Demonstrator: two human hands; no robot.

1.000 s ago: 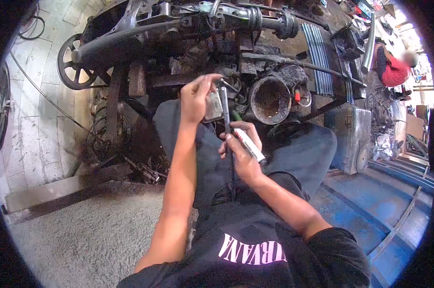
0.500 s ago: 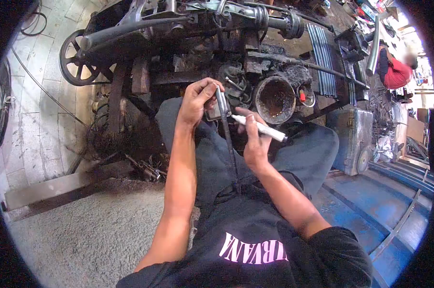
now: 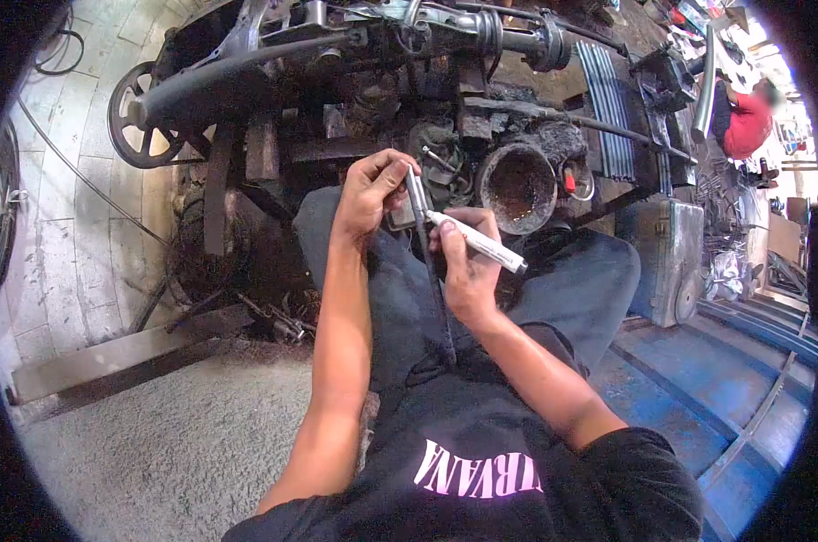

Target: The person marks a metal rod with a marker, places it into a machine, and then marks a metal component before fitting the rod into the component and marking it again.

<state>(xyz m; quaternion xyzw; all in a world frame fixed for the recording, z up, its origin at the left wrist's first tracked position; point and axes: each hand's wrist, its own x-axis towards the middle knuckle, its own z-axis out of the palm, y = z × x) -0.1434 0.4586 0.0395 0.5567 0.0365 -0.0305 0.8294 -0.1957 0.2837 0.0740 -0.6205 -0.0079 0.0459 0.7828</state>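
Observation:
My left hand [image 3: 366,200] is closed on a short silver metal piece [image 3: 415,188], which lies along the upper end of a long dark rod [image 3: 433,285]. The rod slants down toward my lap, its lower end against my clothes. In my right hand [image 3: 468,275] is a white marker [image 3: 483,244] with a dark end, gripped like a pen. Its tip points up and left, at or very near the rod just below the silver piece; whether it touches is too small to tell.
Ahead stands a greasy machine with a spoked handwheel [image 3: 142,117]. A round dirty metal bowl [image 3: 519,188] sits beyond my right hand. Several metal rods [image 3: 605,113] lie side by side on the bench. A grey-blue case [image 3: 667,262] stands at right. A person in red [image 3: 746,125] is farther off.
My right hand has moved slightly left and down with the marker, bringing its tip against or closer to the rod. The left hand stays nearly still.

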